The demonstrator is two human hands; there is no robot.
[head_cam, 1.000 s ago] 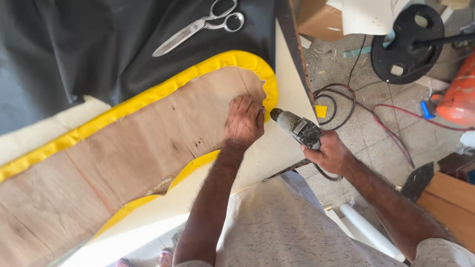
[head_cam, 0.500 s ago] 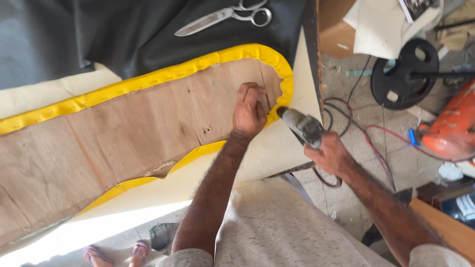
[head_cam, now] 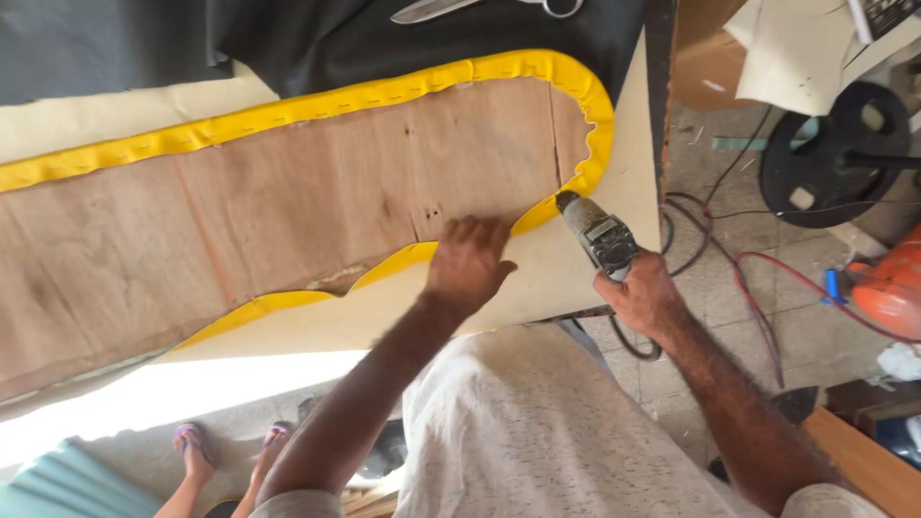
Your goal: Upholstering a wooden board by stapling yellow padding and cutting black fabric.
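1. Since the earlier frames the left hand (head_cam: 467, 261) has slid off the rounded end of the plywood panel (head_cam: 288, 206) and now sits lower, on the panel's near edge.
2. The staple gun (head_cam: 597, 232) has followed: its nose, which earlier met the yellow vinyl (head_cam: 585, 96) at the curved tip, now touches the vinyl on the inner bend just below that tip.
3. The scissors (head_cam: 451, 8), in full view before, now show only partly beyond the panel's far edge, lying on black fabric (head_cam: 144, 38).
4. The left hand lies palm down with fingers spread and slightly bent, pressing the yellow strip where it wraps the panel's near edge; it grips nothing.
5. The left forearm runs up from the lower middle of the view toward the panel, elbow bent.
6. The right hand (head_cam: 641, 293) is closed round the grey gun's handle, just right of the panel's near edge, wrist tilted so the barrel points up and left at the vinyl.
7. The right forearm reaches in from the lower right.
8. The panel lies flat on a cream sheet (head_cam: 624, 173), yellow vinyl stapled along its far edge and round its right end.
9. Right of the panel, on the tiled floor, lie cables (head_cam: 758, 288), a black weight plate (head_cam: 835, 153) and an orange machine (head_cam: 892, 288).
10. Below the panel's near edge, another person's sandalled feet (head_cam: 230, 446) stand on the floor.
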